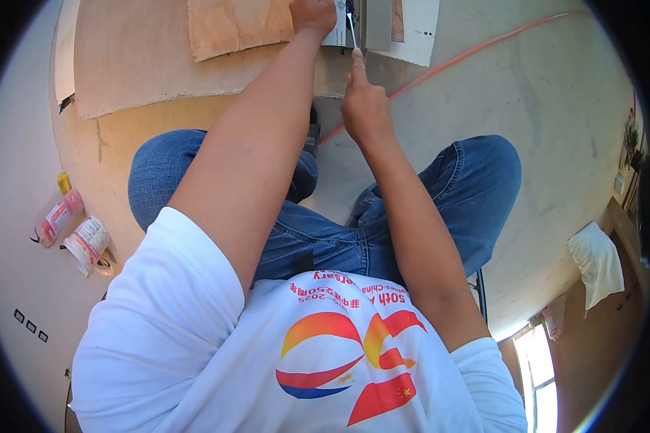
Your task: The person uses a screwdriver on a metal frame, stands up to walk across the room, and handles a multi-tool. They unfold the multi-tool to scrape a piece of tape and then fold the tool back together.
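Observation:
My left hand (314, 16) is closed at the top of the view, resting at a white printed piece (336, 32); what its fingers hold, if anything, is hidden. Just right of it, my right hand (366, 101) grips a thin light-coloured tool (352, 32), with the index finger stretched along it. The tool's far end touches a dark patch beside the white piece. A grey panel (377, 25) lies right of the tool.
Wooden boards (144, 58) lie on the floor ahead and left. An orange cord (477, 49) crosses the floor at the right. A white bucket (88, 242) and a pink-labelled package (54, 222) stand at the left. A white bag (596, 263) is at the right.

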`<state>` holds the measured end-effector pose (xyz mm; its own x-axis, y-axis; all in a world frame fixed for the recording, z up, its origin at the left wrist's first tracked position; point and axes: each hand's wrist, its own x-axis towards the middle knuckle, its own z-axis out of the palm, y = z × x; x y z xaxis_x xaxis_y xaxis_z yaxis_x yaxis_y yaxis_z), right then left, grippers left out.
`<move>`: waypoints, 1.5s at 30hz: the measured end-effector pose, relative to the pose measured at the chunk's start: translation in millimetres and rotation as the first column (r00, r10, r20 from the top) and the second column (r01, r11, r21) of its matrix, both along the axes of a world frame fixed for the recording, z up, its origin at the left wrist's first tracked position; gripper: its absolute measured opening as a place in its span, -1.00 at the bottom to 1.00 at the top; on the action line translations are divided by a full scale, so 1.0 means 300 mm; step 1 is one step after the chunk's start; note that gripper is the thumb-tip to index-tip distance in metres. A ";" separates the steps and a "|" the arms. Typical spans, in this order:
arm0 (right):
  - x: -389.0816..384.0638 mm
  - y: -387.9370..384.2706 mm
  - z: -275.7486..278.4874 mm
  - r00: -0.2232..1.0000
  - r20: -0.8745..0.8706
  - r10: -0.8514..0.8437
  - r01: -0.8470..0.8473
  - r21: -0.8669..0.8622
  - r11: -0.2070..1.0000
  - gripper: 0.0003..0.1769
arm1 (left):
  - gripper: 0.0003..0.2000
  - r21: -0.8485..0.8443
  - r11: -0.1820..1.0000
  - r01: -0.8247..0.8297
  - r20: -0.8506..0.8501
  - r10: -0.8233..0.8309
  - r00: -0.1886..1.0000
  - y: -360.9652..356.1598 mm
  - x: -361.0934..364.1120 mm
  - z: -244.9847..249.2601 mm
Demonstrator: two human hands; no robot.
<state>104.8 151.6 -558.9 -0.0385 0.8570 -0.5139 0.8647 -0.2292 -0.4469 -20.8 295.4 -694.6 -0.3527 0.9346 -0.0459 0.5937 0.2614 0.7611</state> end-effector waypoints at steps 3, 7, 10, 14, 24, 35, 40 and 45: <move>0.009 -0.052 0.013 0.999 -0.036 -0.003 0.000 -0.084 0.996 -0.37 | -0.36 0.053 0.998 0.017 -0.009 -0.016 1.000 0.036 -0.020 -0.012; 0.017 -0.008 -0.023 1.000 0.003 0.006 -0.005 -0.024 1.000 -0.37 | -0.37 -0.134 0.991 -0.026 0.067 0.035 0.997 0.013 -0.018 0.051; -0.004 0.013 -0.020 0.999 -0.033 0.009 -0.010 -0.021 1.000 -0.37 | -0.37 -0.012 1.000 -0.027 -0.039 0.026 0.999 0.028 -0.015 0.030; -0.033 0.018 -0.037 0.997 -0.066 -0.029 0.028 -0.024 0.999 -0.39 | -0.37 -0.128 0.992 -0.014 -0.033 0.010 0.999 0.030 -0.039 -0.008; 0.029 -0.129 0.011 0.961 -0.224 -0.164 0.183 0.068 0.981 -0.49 | -0.36 -0.036 0.999 -0.001 -0.001 0.001 1.000 0.032 -0.060 -0.018; 0.038 -0.072 0.069 0.999 -0.021 -0.038 0.038 -0.014 0.999 -0.48 | -0.36 0.017 1.000 -0.027 0.020 0.026 0.999 0.032 -0.035 0.003; 0.027 -0.047 0.064 0.996 -0.060 -0.059 0.059 -0.001 0.998 -0.49 | -0.34 -0.097 0.995 0.000 -0.017 -0.002 1.000 0.030 -0.048 0.027; 0.033 -0.016 0.110 0.995 -0.086 -0.054 0.052 -0.030 0.998 -0.50 | -0.32 -0.022 1.000 -0.019 0.029 0.020 0.999 0.003 -0.038 0.023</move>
